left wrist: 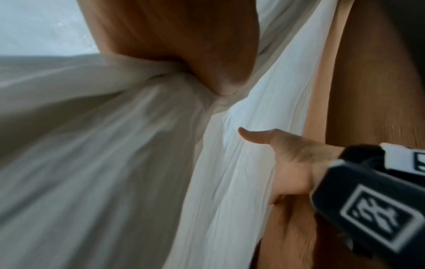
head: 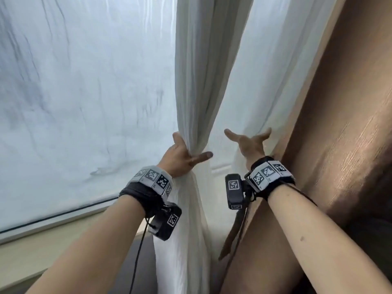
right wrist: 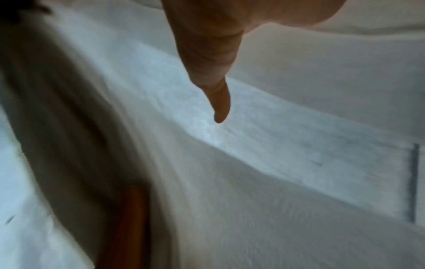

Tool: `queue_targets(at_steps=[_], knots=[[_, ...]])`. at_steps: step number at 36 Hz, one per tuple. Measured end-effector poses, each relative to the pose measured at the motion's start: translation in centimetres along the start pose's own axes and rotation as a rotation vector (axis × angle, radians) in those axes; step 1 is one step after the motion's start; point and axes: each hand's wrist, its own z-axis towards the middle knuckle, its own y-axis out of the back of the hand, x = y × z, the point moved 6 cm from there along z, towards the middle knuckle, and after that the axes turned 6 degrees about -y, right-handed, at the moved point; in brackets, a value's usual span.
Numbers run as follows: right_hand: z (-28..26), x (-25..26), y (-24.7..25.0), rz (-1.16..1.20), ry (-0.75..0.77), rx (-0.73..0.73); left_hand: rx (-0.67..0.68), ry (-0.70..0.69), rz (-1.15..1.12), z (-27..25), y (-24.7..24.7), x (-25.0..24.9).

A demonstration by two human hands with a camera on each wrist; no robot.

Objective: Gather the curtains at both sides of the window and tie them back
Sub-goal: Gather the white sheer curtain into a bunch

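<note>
We judge the step in hand to be gathering the sheer white curtain (head: pixel 195 85), which hangs just right of the window pane (head: pixel 84 92): our left hand (head: pixel 182 154) has its fingers curled round the bunched folds, while our right hand (head: pixel 248 143), right of the bundle, is spread wide and holds nothing, so it should sweep the loose sheer and the brown drape (head: pixel 339 124) together. The left wrist view shows the right thumb lying against the sheer, which the head view leaves unclear.
</note>
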Motion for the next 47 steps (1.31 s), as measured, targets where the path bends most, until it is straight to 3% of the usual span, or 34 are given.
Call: queue_targets(at_steps=[7, 12, 15, 19, 22, 26, 28, 30, 32, 37, 39, 40, 44, 47], knots=[[-3.2, 0.8, -6.4, -0.153, 0.118, 0.275, 0.050, -0.067, -0.167, 2.2, -0.5, 1.0], [-3.0, 0.4, -8.1, -0.180, 0.140, 0.293, -0.012, -0.024, -0.449, 3.6, -0.1, 1.8], [-2.3, 0.1, -6.8, -0.185, 0.142, 0.137, 0.051, 0.025, -0.501, 4.5, -1.4, 1.9], [-1.3, -0.1, -4.1, -0.259, 0.200, -0.211, -0.046, 0.078, -0.337, 5.4, -2.6, 2.2], [-0.6, 0.3, -1.8, -0.313, 0.207, -0.419, -0.047, 0.051, -0.272, 5.5, -2.4, 2.8], [0.9, 0.7, 0.1, -0.322, 0.114, -0.541, -0.029, -0.041, -0.326, 5.2, -0.9, 3.0], [1.5, 0.6, 0.4, -0.148, -0.007, -0.435, -0.007, -0.047, -0.365, 5.1, -0.3, 3.1], [2.1, -0.2, -0.6, 0.109, -0.146, -0.210, 0.002, 0.005, -0.377, 5.1, 0.0, 3.4], [2.6, -1.0, -2.3, 0.209, -0.215, 0.006, 0.007, 0.061, -0.398, 5.2, 0.0, 3.7], [-0.2, -0.9, -8.4, 0.289, -0.110, 0.569, -0.018, 0.044, -0.460, 5.5, -1.0, 3.8], [-1.8, -0.8, -10.2, 0.246, -0.067, 0.666, -0.040, 0.019, -0.477, 5.7, -1.8, 4.0], [-2.6, -0.7, -10.9, 0.153, -0.040, 0.637, -0.027, 0.037, -0.479, 5.9, -2.6, 4.5], [-1.9, -0.5, -10.2, -0.068, 0.095, 0.262, 0.003, 0.021, -0.529, 5.7, -3.9, 3.6], [-2.5, -0.7, -9.6, -0.039, 0.092, 0.230, 0.186, 0.065, -0.502, 5.1, -4.7, 3.3]])
